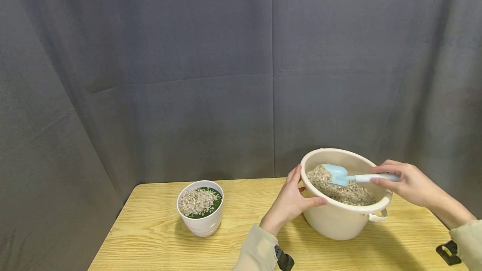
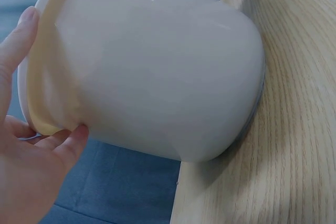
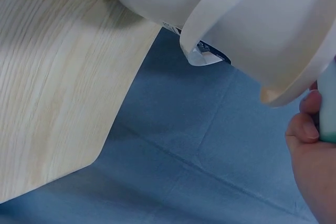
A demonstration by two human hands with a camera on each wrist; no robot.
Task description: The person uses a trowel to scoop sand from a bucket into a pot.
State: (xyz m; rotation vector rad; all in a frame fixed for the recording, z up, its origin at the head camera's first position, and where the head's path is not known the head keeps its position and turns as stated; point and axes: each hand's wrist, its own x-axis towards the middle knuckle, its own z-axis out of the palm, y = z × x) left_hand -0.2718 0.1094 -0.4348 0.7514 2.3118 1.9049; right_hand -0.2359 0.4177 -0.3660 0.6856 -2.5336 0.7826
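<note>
Left hand has its fingers clamped on the bucket rim, right hand fingers wrapped round the scoop, blade touching gravel. Pot's off left.

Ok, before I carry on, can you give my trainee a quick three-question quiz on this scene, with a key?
1. True or false: in the pot, some green surface shows beside the gravel.

2. What does the right hand hold?
A) a brush
B) a scoop
C) a cup

3. Fill in the blank: the left hand is on the bucket's ____.

Key:
1. True
2. B
3. rim
</note>
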